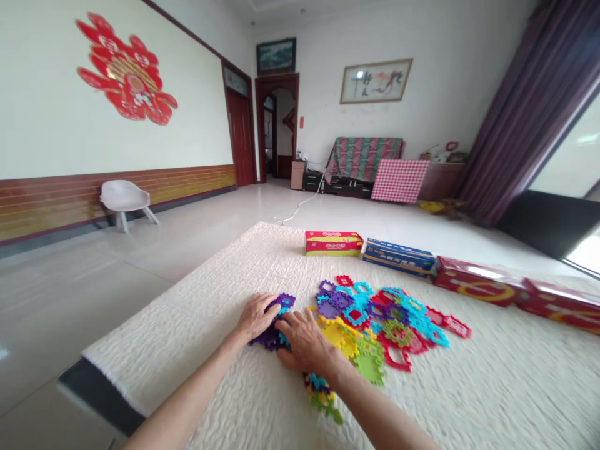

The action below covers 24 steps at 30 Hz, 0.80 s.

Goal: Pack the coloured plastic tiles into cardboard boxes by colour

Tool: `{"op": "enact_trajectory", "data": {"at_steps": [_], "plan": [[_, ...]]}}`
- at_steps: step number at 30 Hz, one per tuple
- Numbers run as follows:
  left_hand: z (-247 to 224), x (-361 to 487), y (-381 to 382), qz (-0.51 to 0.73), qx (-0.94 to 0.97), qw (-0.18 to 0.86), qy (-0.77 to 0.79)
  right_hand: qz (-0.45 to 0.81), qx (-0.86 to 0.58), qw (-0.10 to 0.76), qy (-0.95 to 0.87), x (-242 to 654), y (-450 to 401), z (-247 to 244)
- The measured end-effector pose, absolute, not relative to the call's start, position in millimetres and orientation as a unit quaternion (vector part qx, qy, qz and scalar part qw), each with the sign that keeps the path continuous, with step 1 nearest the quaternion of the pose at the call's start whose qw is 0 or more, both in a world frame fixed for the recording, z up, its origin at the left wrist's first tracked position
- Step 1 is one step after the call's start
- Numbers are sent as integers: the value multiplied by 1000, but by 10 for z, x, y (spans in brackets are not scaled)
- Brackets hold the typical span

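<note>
My left hand (257, 317) bends over purple gear-edged plastic pieces (287, 299), its fingers gripping the left side of the small cluster. From the right, my right hand (305, 340) reaches onto the same purple and blue pieces, fingers curled down on them; the fingertips and exact contact are partly hidden. To the right lies a loose pile of similar pieces: yellow (335, 334), green (370, 365), light blue (415, 306) and red (398, 357). More green pieces (327, 407) lie below my right wrist.
Everything sits on a cream quilted cover (201, 312). Behind the pile stand a red and yellow box (334, 245), a blue box (398, 257) and two dark red boxes (475, 280). The cover's left edge drops towards the tiled floor, where a white chair (125, 197) stands.
</note>
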<state>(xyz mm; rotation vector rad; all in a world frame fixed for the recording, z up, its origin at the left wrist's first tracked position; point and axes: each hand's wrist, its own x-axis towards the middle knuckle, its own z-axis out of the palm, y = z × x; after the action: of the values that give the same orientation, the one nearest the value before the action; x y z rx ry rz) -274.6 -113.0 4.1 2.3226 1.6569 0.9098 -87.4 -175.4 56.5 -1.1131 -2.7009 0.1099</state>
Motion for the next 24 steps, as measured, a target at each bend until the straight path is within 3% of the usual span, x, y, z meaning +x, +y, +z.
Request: {"op": "enact_trajectory", "data": {"at_steps": [10, 24], "plan": [[-69, -1625, -883, 306, 789, 75, 528, 49, -416, 143, -897, 308, -1710, 467], [-55, -105, -941, 281, 803, 92, 518, 19, -452, 91, -887, 1896, -1662, 482]]}}
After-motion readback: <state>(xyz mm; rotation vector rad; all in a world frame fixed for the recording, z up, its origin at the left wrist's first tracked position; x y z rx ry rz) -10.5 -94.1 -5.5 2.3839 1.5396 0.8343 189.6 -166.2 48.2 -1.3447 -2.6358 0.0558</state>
